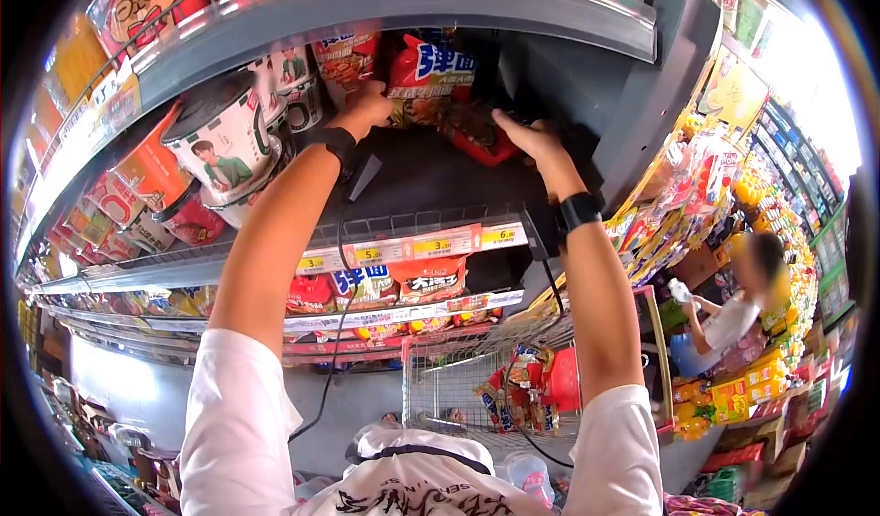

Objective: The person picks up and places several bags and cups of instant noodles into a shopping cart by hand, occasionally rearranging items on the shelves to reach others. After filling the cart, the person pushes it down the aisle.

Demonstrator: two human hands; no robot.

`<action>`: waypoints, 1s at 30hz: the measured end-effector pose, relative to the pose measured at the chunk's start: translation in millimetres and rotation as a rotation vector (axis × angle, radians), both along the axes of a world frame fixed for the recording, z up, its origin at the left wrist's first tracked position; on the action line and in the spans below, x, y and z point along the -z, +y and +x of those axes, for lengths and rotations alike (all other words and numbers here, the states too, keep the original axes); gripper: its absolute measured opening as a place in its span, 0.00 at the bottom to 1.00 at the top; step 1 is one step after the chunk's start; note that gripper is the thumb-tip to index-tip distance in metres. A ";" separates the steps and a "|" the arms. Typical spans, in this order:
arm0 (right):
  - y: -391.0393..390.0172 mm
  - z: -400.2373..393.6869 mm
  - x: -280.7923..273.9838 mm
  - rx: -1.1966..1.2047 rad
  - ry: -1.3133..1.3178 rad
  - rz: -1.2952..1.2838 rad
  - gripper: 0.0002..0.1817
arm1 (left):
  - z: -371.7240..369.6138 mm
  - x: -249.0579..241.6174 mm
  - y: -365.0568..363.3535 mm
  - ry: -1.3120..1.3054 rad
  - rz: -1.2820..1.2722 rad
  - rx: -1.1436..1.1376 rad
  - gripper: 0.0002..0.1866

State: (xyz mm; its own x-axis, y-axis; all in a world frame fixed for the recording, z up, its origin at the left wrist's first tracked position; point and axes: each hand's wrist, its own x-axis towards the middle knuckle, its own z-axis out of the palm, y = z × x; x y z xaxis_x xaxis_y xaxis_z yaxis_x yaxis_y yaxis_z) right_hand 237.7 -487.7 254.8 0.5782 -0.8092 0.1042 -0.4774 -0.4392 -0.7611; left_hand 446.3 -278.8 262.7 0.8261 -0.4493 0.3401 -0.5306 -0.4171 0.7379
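Deep on a dark shelf, my left hand point(368, 108) has its fingers curled at the left edge of a red-and-white instant noodle packet point(431, 69). A second red packet point(348, 58) stands just behind that hand. My right hand point(532, 137) grips the right side of a dark red noodle packet point(481, 134), which lies tilted in front of the upright one. The thumb shows on its near side, while the other fingers are mostly hidden. Both wrists wear black bands.
Noodle cups point(225, 145) are stacked left of my arms. Below run price tags point(435, 247) and a lower shelf of packets point(431, 279). A wire cart point(440, 378) holding noodle packs point(527, 392) stands below. Another person point(729, 323) is at the right. Black cables hang down.
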 end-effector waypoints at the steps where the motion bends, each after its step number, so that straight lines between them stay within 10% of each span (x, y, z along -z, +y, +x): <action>1: -2.0 0.1 -0.6 -0.043 0.096 -0.096 0.46 | 21.5 17.3 -10.8 -0.004 -0.001 0.000 0.18; 5: -7.8 4.7 1.5 -0.188 0.178 -0.137 0.54 | 4.0 -7.6 0.8 0.154 0.065 -0.007 0.22; 7: 6.2 -6.9 -3.5 -0.056 -0.138 0.020 0.55 | 4.0 -14.1 3.9 -0.046 0.508 0.004 0.23; 13: 3.1 -9.3 -23.5 -0.569 -0.600 -0.327 0.56 | 2.1 -7.5 -1.3 0.269 0.126 -0.097 0.17; 16: 19.1 9.1 -23.8 -0.582 -0.579 -0.379 0.55 | 20.4 -4.3 2.5 -0.277 0.654 0.186 0.20; 21: 19.1 55.6 -24.3 -0.594 -0.463 -0.433 0.48 | -27.0 -19.8 2.5 -0.082 0.382 -0.170 0.24; 30: 29.4 93.7 -16.1 -0.677 -0.490 -0.293 0.40 | -15.9 0.7 6.4 0.317 -0.296 -0.019 0.30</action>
